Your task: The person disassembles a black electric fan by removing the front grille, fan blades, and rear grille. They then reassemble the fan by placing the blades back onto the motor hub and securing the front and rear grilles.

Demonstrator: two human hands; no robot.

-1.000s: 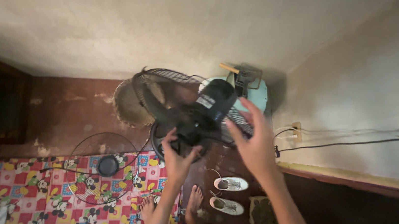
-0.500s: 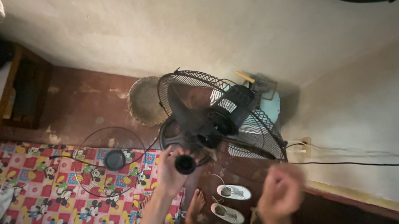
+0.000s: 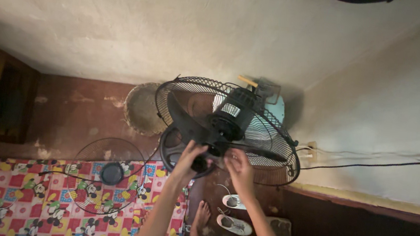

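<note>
One label (image 3: pixel 230 109) shows: a small pale rectangular sticker on the black motor housing (image 3: pixel 235 113) of the fan, facing up toward the camera, with dark marks too small to make out. No packages, signs or screens seem visible.

the fan blades (image 3: pixel 193 126) and motor housing (image 3: pixel 235 113) are black, as is the wire guard (image 3: pixel 276 135). the detached front grille (image 3: pixel 108 175) is black too, lying on a red, yellow and blue checked cartoon-print mat (image 3: pixel 14 196). the wall (image 3: pixel 178 21) is off-white, the floor (image 3: pixel 70 108) reddish-brown.
</note>
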